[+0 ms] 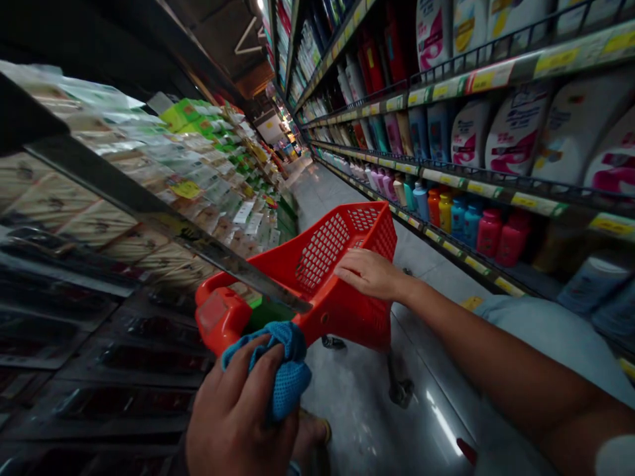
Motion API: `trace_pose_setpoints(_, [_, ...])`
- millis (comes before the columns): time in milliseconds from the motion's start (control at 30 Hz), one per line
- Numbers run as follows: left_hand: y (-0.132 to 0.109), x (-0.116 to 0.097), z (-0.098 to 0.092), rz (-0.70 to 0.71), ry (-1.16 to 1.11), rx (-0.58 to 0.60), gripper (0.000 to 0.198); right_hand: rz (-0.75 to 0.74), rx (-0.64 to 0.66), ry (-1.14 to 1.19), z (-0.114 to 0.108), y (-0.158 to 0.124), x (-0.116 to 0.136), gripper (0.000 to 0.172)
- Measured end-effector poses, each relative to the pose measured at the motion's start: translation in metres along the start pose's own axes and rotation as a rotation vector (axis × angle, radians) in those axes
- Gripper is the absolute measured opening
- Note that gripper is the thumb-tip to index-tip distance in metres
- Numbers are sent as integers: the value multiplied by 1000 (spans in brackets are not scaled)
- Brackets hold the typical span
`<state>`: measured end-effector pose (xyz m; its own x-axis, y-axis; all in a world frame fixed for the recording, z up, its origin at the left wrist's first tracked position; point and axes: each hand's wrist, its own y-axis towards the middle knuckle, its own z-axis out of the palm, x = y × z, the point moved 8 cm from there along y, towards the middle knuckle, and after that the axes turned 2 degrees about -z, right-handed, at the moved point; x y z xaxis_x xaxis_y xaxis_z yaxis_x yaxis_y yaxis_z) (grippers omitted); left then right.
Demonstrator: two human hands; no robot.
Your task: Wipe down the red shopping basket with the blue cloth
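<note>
The person's left hand [238, 416] is at about seven o'clock, and its fingers [248, 373] curl and press a bunched blue cloth [290, 373] against the orange-red handle [215, 317] of a plastic shopping cart [337, 311]. So the cloth lies under the fingers, inside the hand's grip. The right hand [372, 274] rests on the cart's mesh rim near the centre, fingers lying flat and close together, which holds the cart steady. Bottles [471, 225] stand on a shelf at about three o'clock.
</note>
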<state>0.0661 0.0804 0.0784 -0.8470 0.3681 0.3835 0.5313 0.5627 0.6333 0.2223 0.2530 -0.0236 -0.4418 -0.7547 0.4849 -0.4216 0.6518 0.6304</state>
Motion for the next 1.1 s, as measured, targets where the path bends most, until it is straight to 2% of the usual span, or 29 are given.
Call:
trace_pose_setpoints(67, [-14,9,1,-91,29,-47,27,-37,-12,33,8,-1,12,39])
trace_pose_setpoints(167, [-26,11,10,-212,150,-115,23,-75,-38,82,22,-4,34,32])
trace_pose_setpoints(267, [-35,8,26,-242,231,-169,21,-115,-25,98,36,-4,47,31])
trace_pose_setpoints(333, [-42,14,32,-236,228,-198,19,-132,17,71,42,-3,44,33])
trace_pose_setpoints(400, [-51,30,32,-255,211,-219,18,-99,69,-8,43,-1,25,34])
trace_pose_setpoints(533, [-68,60,36,-436,202,-250,20,39,96,-146,38,-1,-23,34])
trace_pose_setpoints(600, [-71,59,47,-498,189,-254,21,73,85,-166,42,-4,-31,33])
trace_pose_setpoints(700, [-71,41,73,-407,158,-198,22,72,77,-184,52,-9,-18,32])
trace_pose_setpoints(767, [-75,38,83,-338,125,-151,22,42,91,-187,57,-14,-4,32])
trace_pose_setpoints(833, [-83,53,80,-355,87,-165,24,21,115,-206,55,-21,5,32])
trace_pose_setpoints(933, [-94,88,64,-500,93,-315,27,70,111,-287,42,-33,1,33])
trace_pose_setpoints(1000, [-96,95,65,-599,104,-382,26,114,99,-337,34,-42,-4,38])
trace_pose_setpoints(1033, [-95,90,72,-621,87,-377,26,122,97,-350,32,-46,-4,39])
trace_pose_setpoints(1100, [-87,64,96,-592,4,-311,25,108,97,-359,34,-52,0,40])
